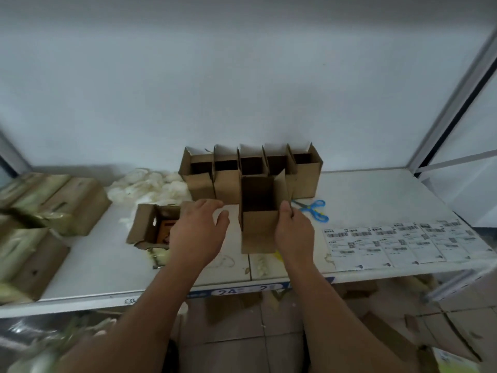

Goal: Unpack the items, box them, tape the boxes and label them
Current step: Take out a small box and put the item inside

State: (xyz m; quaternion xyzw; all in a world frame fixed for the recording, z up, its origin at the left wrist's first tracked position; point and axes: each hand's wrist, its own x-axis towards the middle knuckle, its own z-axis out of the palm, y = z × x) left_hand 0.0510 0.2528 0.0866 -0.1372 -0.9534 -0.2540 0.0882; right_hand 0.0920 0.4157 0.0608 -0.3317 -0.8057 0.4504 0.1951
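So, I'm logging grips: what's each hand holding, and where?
Right hand grips the open front box at its right edge; left hand holds nothing.

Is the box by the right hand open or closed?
Open. The front box stands upright, flaps up, dark inside showing; the right hand grips its edge.

head view looks forward and down, close over the white shelf.
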